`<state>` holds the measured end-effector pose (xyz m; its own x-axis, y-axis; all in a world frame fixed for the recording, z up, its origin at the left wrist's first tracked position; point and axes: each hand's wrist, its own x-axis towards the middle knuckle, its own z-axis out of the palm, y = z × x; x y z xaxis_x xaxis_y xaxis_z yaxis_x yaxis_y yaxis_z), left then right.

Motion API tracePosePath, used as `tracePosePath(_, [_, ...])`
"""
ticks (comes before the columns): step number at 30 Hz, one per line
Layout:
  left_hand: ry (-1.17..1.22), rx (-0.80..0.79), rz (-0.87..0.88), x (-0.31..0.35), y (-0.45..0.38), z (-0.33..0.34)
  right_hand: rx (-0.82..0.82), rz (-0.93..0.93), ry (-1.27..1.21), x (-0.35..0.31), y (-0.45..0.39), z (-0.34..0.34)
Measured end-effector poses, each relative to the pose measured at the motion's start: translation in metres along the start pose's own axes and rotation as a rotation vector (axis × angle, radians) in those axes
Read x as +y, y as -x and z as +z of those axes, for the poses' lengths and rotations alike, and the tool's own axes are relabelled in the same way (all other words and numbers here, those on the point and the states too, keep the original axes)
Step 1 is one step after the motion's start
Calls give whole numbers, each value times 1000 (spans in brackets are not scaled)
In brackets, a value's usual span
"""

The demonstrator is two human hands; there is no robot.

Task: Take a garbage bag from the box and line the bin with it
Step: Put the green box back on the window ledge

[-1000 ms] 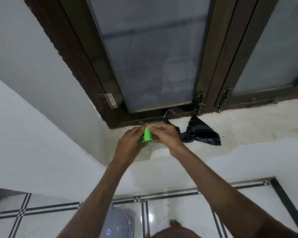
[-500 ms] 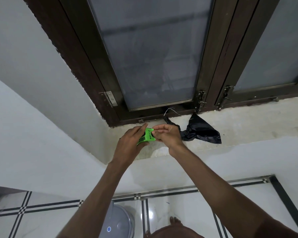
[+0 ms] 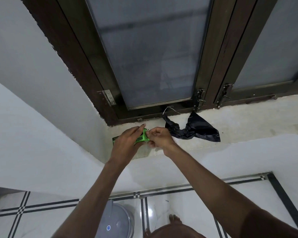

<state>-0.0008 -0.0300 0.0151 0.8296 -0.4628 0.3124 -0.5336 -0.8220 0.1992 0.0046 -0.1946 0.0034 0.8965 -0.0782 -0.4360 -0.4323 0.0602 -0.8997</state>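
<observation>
My left hand (image 3: pixel 126 143) wraps green box (image 3: pixel 141 138) on sill (image 3: pixel 239 121); right hand (image 3: pixel 159 137) pinches its end flap. Black bag (image 3: pixel 193 130) lies beside (seemingly already out). Bin (image 3: pixel 116 220) below, unlined.
</observation>
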Motion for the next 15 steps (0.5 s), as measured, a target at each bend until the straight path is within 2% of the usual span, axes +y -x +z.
tracePosePath(3, [-125,-27,-18,-6,-2,2,78,-128,226,1,5,-3])
tracePosePath(10, [-260,-221,-87,-24,-25,22,470,-560,650,-12,21,-64])
tracePosePath(12, [-276,-283,-105,-23,-28,30,465,-527,877,-5,13,-91])
tracePosePath(15, [-296,-248,-97,-21,-25,37,301,-299,1256,10,-1,-128])
